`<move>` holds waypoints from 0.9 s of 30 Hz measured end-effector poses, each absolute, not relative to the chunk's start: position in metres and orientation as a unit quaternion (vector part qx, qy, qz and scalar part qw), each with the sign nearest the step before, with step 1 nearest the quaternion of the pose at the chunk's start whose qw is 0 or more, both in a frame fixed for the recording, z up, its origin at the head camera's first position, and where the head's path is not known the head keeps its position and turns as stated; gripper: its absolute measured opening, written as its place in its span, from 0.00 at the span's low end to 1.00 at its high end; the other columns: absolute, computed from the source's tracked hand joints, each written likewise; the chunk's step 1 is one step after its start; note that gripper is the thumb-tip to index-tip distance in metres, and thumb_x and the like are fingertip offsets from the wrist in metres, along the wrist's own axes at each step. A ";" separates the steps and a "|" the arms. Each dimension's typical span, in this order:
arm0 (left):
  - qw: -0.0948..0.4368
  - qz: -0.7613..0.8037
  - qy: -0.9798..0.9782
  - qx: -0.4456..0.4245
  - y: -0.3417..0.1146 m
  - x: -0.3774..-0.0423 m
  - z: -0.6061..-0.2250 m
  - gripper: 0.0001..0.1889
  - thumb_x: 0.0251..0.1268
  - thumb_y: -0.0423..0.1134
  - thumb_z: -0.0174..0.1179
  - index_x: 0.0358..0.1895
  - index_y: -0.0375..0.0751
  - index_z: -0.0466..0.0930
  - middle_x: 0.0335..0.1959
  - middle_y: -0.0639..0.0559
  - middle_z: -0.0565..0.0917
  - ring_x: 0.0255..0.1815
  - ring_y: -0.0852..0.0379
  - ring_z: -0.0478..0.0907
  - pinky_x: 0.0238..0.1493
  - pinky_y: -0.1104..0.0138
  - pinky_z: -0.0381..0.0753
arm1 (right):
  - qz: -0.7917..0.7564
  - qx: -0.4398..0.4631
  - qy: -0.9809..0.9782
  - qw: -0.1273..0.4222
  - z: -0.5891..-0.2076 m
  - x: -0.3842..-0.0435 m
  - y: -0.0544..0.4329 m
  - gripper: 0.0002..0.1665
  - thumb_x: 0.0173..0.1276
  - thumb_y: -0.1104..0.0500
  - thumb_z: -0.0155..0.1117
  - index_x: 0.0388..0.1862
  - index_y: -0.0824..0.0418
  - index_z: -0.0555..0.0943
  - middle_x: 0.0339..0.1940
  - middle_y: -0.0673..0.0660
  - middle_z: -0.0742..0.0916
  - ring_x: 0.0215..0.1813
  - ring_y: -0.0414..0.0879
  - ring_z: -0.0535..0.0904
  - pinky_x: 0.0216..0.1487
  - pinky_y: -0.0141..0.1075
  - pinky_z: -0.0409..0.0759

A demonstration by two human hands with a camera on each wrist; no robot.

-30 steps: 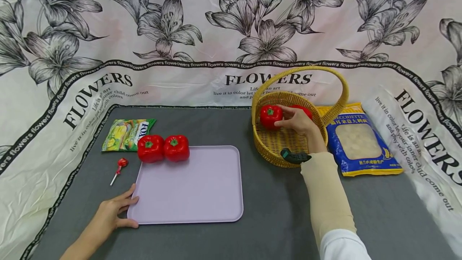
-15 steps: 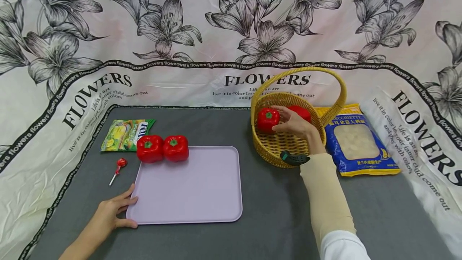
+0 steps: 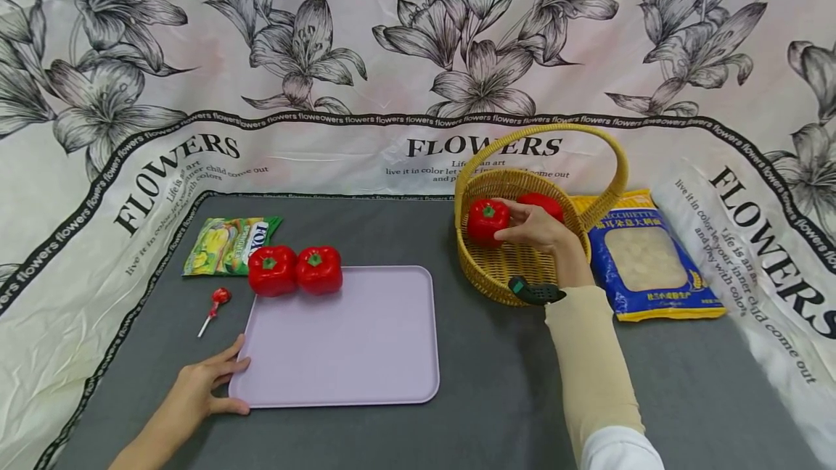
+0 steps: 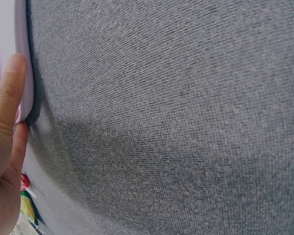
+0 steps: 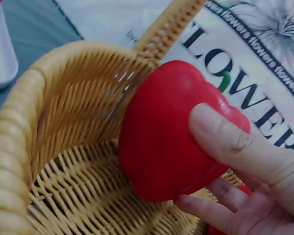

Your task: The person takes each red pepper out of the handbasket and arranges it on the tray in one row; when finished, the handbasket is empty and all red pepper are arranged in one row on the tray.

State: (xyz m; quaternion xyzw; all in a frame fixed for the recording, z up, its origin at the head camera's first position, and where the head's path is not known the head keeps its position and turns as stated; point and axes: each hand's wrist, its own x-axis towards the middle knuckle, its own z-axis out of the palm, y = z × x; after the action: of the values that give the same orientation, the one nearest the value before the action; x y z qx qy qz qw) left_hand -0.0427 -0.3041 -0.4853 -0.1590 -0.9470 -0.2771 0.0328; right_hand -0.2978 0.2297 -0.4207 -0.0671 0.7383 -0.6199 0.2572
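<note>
In the head view, my right hand (image 3: 537,228) reaches into a yellow wicker basket (image 3: 477,278) and holds a red bell pepper (image 3: 487,222) at the basket's left side. The right wrist view shows the thumb pressed on the pepper's (image 5: 171,137) side and fingers under it. A second red pepper (image 3: 541,203) lies behind that hand, partly hidden. My left hand (image 3: 199,386) touches the front left corner of a lilac tray (image 3: 339,347), its fingers fairly straight. Two red bell peppers (image 3: 272,270) sit side by side at the tray's back left corner.
A green and yellow FOX'S candy bag (image 3: 225,245) lies behind the left pepper. Left of the tray is a red lollipop (image 3: 220,297). To the basket's right lies a blue and yellow pasta bag (image 3: 653,260). The basket's tall handle (image 3: 555,130) arches above it.
The pepper at my right hand has shifted slightly left and down inside the basket, and the hand has followed a little. My left hand and the tray look unmoved.
</note>
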 end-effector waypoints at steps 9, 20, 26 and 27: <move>0.028 -0.271 -0.950 -0.155 -0.304 -0.043 -0.483 0.38 0.18 0.44 0.79 0.44 0.25 0.84 0.56 0.27 0.76 0.43 0.59 0.83 0.39 0.91 0.69 | -0.656 -0.062 0.699 0.278 -0.402 -0.287 0.231 0.43 0.67 0.75 0.56 0.77 0.60 0.53 0.74 0.68 0.62 0.70 0.61 0.61 0.62 0.48 0.73; 0.048 -0.279 -0.944 -0.170 -0.303 -0.042 -0.485 0.37 0.17 0.43 0.79 0.42 0.25 0.84 0.55 0.26 0.76 0.43 0.60 0.82 0.39 0.92 0.68 | -0.671 -0.086 0.688 0.262 -0.372 -0.262 0.225 0.45 0.63 0.77 0.60 0.76 0.64 0.53 0.67 0.60 0.72 0.56 0.43 0.76 0.52 0.39 0.81; 0.044 -0.279 -0.944 -0.171 -0.304 -0.043 -0.485 0.37 0.17 0.43 0.79 0.43 0.25 0.84 0.55 0.26 0.76 0.43 0.60 0.82 0.38 0.92 0.68 | -0.684 -0.103 0.673 0.262 -0.361 -0.252 0.221 0.47 0.60 0.78 0.62 0.76 0.63 0.55 0.66 0.58 0.73 0.58 0.43 0.75 0.53 0.39 0.81; 0.045 -0.280 -0.943 -0.172 -0.304 -0.043 -0.485 0.37 0.17 0.42 0.79 0.43 0.24 0.84 0.55 0.26 0.76 0.44 0.59 0.82 0.38 0.92 0.68 | -0.687 -0.106 0.669 0.263 -0.359 -0.250 0.219 0.48 0.59 0.78 0.63 0.76 0.63 0.55 0.65 0.57 0.74 0.58 0.43 0.75 0.53 0.39 0.81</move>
State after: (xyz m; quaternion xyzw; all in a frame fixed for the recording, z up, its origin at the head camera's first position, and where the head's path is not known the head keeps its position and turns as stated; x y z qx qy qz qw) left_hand -0.0427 -0.3037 -0.4853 -0.1724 -0.9433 -0.2800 0.0449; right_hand -0.2504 0.2195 -0.3594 -0.1062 0.6693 -0.6865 0.2635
